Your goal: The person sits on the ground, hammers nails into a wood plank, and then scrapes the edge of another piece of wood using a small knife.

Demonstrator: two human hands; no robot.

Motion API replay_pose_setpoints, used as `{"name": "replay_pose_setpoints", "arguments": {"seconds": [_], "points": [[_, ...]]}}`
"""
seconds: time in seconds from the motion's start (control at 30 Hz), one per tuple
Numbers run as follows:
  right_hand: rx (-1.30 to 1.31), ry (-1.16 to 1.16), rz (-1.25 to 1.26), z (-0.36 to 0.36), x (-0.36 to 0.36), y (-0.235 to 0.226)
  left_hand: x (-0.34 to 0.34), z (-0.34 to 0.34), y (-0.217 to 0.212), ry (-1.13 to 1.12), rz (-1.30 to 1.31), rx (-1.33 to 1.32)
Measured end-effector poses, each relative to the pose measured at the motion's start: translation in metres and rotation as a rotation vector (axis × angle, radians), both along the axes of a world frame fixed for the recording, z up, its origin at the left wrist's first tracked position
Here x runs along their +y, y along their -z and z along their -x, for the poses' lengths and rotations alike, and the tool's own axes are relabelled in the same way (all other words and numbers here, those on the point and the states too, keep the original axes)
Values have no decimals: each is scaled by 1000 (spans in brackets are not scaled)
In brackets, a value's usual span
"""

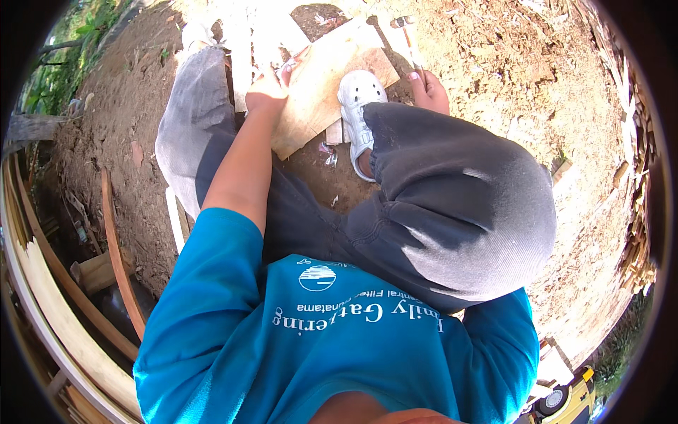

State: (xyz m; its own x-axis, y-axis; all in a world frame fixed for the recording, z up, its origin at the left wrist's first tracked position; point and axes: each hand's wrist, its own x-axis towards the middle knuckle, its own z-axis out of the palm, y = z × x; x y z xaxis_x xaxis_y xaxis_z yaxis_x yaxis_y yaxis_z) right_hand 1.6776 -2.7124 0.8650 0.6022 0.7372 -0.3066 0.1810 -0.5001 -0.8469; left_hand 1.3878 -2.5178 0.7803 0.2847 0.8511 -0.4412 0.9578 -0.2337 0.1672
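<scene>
A pale wooden board (314, 102) lies slantwise on the ground between my legs. My left hand (267, 92) is closed at its left edge, with thumb and fingers bent against the wood; bright sunlight washes out the fingertips. My right hand (431, 93), beyond my bent right knee, is wrapped round the handle of a hammer (412, 48). The hammer's dark head points away from me, above the dirt and to the right of the board. My right foot, in a white clog (359, 106), rests against the board's right part.
More pale planks (244, 35) lie overexposed at the far side. Long timber strips (63, 311) are stacked at left, beside a brown stick (116, 247). A pile of split wood (639, 184) lines the right edge. A yellow vehicle (575, 399) stands at lower right.
</scene>
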Motion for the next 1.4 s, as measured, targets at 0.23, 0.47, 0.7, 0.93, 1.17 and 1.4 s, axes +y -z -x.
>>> {"name": "replay_pose_setpoints", "arguments": {"seconds": [0.23, 0.47, 0.7, 0.93, 1.17, 1.4], "points": [[131, 68, 1, -9, 0, -2, 57, -2, -31, 66, 89, 60], [261, -19, 69, -35, 24, -39, 79, -7, -43, 55, 118, 50], [-71, -331, 44, -44, 61, -30, 34, 31, -18, -193, 52, -54], [170, -349, 87, -24, 81, -52, 58, 35, -56, -27, 71, -10], [184, -270, 37, -70, 57, -105, 57, 28, -113, 203, 84, -297], [52, -154, 38, -106, 15, -207, -23, 8, -178, 247, -59, -566]]}}
